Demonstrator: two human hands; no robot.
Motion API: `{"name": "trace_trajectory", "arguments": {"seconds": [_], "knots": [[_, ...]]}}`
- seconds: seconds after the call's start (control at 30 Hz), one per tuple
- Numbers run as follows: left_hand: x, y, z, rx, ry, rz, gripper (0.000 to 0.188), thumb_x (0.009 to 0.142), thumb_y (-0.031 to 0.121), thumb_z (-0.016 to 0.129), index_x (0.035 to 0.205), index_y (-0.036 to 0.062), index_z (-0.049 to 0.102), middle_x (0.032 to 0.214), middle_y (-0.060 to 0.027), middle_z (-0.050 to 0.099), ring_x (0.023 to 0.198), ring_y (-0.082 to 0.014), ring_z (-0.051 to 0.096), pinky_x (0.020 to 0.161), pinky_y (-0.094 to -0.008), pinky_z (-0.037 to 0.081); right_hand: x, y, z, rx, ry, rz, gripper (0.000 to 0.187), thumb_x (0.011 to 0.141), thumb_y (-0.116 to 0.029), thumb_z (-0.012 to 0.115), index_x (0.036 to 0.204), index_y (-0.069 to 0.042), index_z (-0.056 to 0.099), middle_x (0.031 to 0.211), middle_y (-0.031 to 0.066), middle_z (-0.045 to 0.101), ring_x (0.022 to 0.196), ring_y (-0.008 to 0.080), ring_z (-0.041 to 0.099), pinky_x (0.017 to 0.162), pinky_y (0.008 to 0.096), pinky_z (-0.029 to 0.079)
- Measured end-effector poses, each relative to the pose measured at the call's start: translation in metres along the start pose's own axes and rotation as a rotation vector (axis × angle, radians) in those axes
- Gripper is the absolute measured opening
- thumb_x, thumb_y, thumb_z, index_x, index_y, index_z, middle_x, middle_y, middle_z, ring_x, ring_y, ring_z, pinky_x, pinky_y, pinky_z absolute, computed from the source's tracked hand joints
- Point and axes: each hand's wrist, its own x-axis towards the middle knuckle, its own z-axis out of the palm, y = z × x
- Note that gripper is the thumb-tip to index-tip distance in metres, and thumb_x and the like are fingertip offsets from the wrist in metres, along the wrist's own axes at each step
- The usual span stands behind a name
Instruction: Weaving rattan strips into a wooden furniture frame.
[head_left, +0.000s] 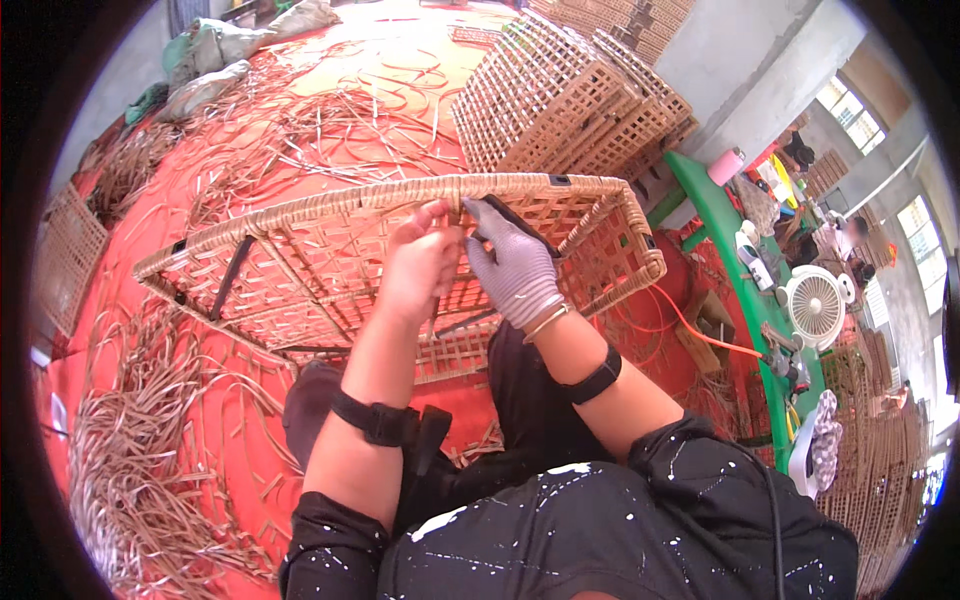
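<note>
A large woven rattan frame with a wrapped rim and open lattice stands tilted before me, across my legs. My left hand is bare and closed just under the middle of its top rim, fingertips pinching what looks like a thin cane strip. Beside it, my right hand wears a grey glove. Its fingers curl against the same rim, close to the left fingertips. A black bar runs along the inner side of the frame beside the gloved fingers. The hands partly hide the strip and the rim there.
Stacked woven panels stand ahead. On the right, a green bench bears a white fan, a pink bottle and an air tool on an orange hose. Loose cane strips litter the red floor.
</note>
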Motion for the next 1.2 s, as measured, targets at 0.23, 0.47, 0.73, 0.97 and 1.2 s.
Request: {"name": "trace_trajectory", "arguments": {"seconds": [0.23, 0.47, 0.73, 0.97, 1.2], "knots": [[-0.002, 0.001, 0.005, 0.043, 0.026, 0.001, 0.035, 0.081, 0.004, 0.05, 0.115, 0.0078, 0.042, 0.053, 0.0072, 0.031, 0.038, -0.0035, 0.026, 0.032, -0.0203, 0.017, 0.004, 0.0, -0.003, -0.018, 0.079, -0.088, 0.032, 0.081, -0.01, 0.053, 0.113, -0.01, 0.055, 0.089, 0.0179, 0.063, 0.081, 0.0335, 0.062, 0.07, 0.0395, 0.05], [-0.003, 0.007, 0.006, -0.04, -0.039, -0.107, 0.017, 0.081, 0.004, 0.049, 0.084, 0.0152, 0.037, 0.053, 0.007, 0.03, 0.038, -0.0041, 0.025, 0.033, -0.0216, 0.015, 0.001, -0.005, -0.009, -0.082, 0.098, -0.077, 0.025, 0.077, -0.011, 0.06, 0.102, -0.009, 0.061, 0.084, 0.013, 0.064, 0.07, 0.0301, 0.063, 0.061, 0.0363, 0.051], [-0.004, 0.007, 0.0, -0.075, -0.117, -0.185, 0.016, 0.078, 0.005, 0.048, 0.071, 0.0138, 0.037, 0.051, 0.0063, 0.027, 0.038, -0.0056, 0.022, 0.035, -0.0238, 0.016, 0.011, 0.0, -0.018, -0.269, 0.045, -0.202, 0.013, 0.079, -0.019, 0.058, 0.09, -0.012, 0.058, 0.07, 0.0105, 0.061, 0.059, 0.0289, 0.061, 0.05, 0.0381, 0.048], [-0.009, 0.011, 0.0, -0.042, -0.131, -0.218, 0.021, 0.078, 0.008, 0.049, 0.063, 0.0148, 0.036, 0.052, 0.0065, 0.028, 0.04, -0.0056, 0.024, 0.037, -0.0236, 0.019, 0.011, 0.0, -0.018, -0.281, -0.02, -0.22, 0.017, 0.076, -0.02, 0.059, 0.09, -0.009, 0.056, 0.074, 0.0118, 0.061, 0.061, 0.029, 0.061, 0.053, 0.0395, 0.049], [-0.019, 0.009, -0.002, 0.036, -0.114, -0.089, 0.02, 0.083, 0.011, 0.05, 0.102, 0.0119, 0.045, 0.052, 0.0079, 0.027, 0.039, -0.0049, 0.024, 0.035, -0.0219, 0.02, 0.025, -0.007, -0.03, 0.055, -0.356, 0.106, 0.023, 0.076, -0.028, 0.061, 0.072, -0.005, 0.061, 0.064, 0.0094, 0.059, 0.057, 0.0203, 0.058, 0.057, 0.0334, 0.046]]}}
